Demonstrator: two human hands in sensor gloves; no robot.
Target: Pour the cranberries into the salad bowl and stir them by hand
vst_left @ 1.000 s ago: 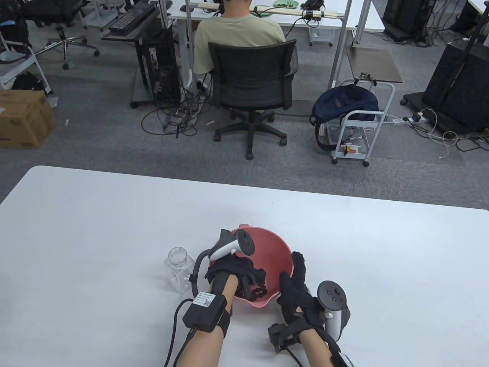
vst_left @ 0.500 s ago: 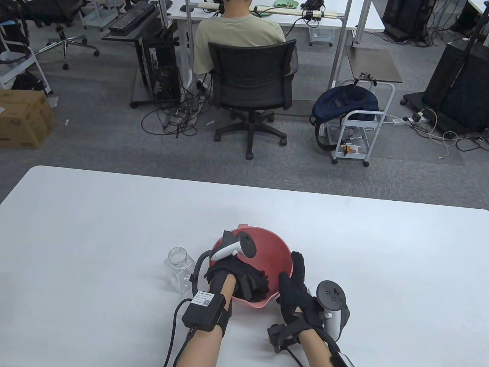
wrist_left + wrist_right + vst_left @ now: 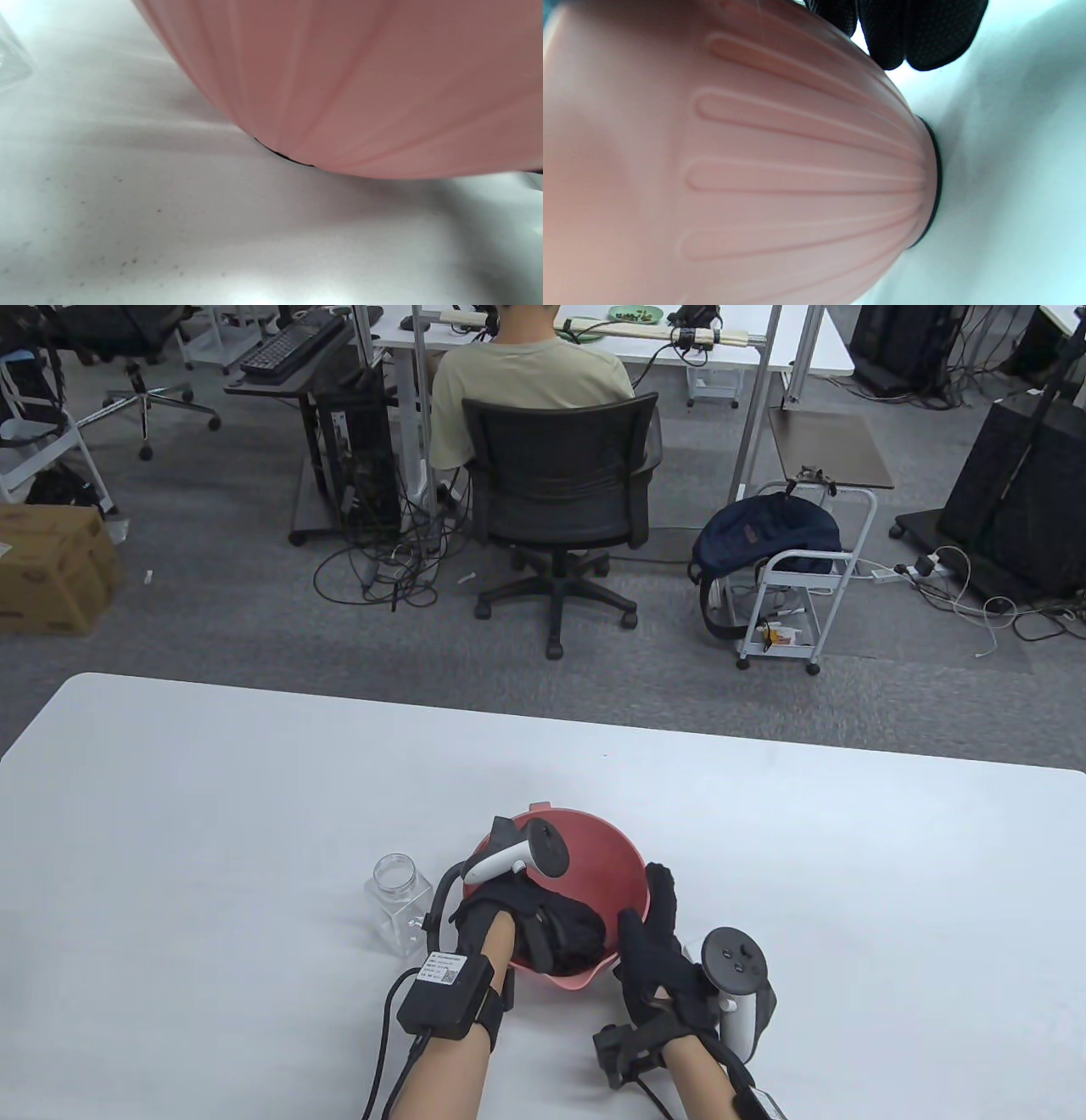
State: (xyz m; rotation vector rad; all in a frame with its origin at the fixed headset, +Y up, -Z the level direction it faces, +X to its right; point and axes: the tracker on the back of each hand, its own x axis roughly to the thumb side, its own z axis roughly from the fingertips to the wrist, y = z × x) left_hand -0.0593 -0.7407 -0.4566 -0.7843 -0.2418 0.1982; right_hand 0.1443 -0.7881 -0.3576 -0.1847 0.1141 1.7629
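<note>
Over the last second the left hand [image 3: 543, 929] has shifted within the pink salad bowl [image 3: 624, 861], lower centre of frame, fingers curled amid hidden cranberries, right hand [image 3: 657, 937] flat-fingered bracing the rim, empty jar [image 3: 397, 899] left on worktop [image 3: 212, 831]: stirring under way.

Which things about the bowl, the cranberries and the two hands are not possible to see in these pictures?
- Cranberries: hidden in the table view by the left hand inside the pink bowl.
- Left fingers' pose: buried in the bowl; left wrist view shows only the bowl's outer wall.
- Right hand: whether it presses the bowl; right wrist view cuts its fingertips off.
- Clear jar: appears empty, not certain.
</note>
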